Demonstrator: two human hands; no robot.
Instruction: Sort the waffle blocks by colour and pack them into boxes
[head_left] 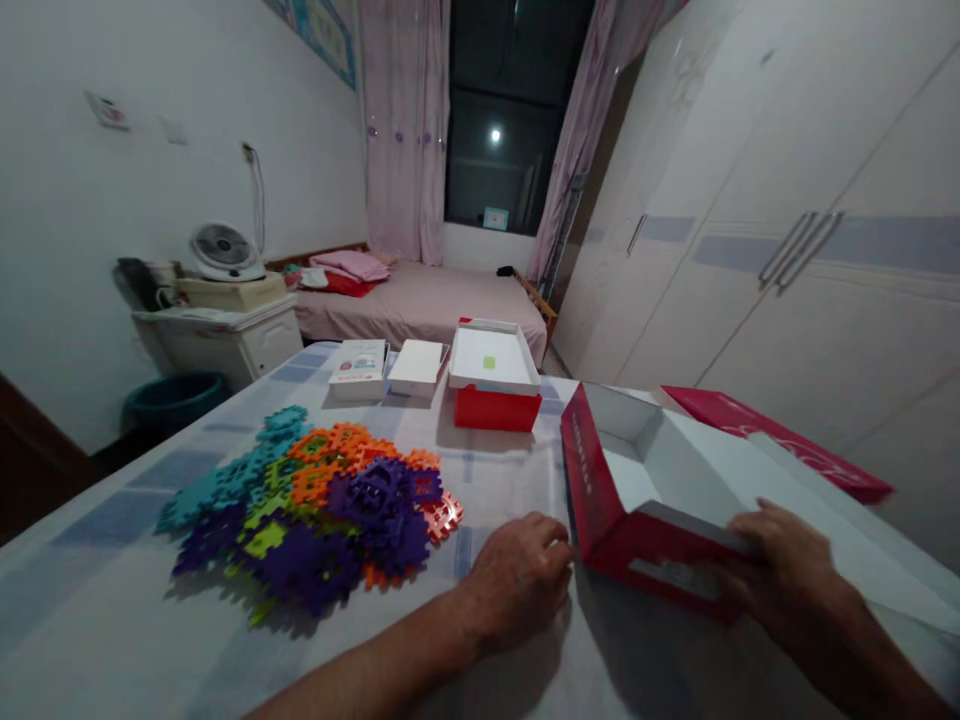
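Note:
On the right, my right hand (784,565) grips the near wall of a red box (660,545) with a white inside, thumb over its top edge. The box is open and tilted, its flap spread out to the right. My left hand (521,570) is at the table just left of the box, fingers curled, with the fingertips close to its near left corner. Whether those fingers touch the box or hold anything is hidden. Left of that hand lies a heap of flat, notched plastic pieces (307,575) in purple, orange, teal and lime green.
A patterned cloth covers the table (480,470). Toward the back stand a white box (358,370), a smaller white box (417,366) and a red box with a white tray on top (496,408). A red lid-like panel (772,435) lies behind the open box.

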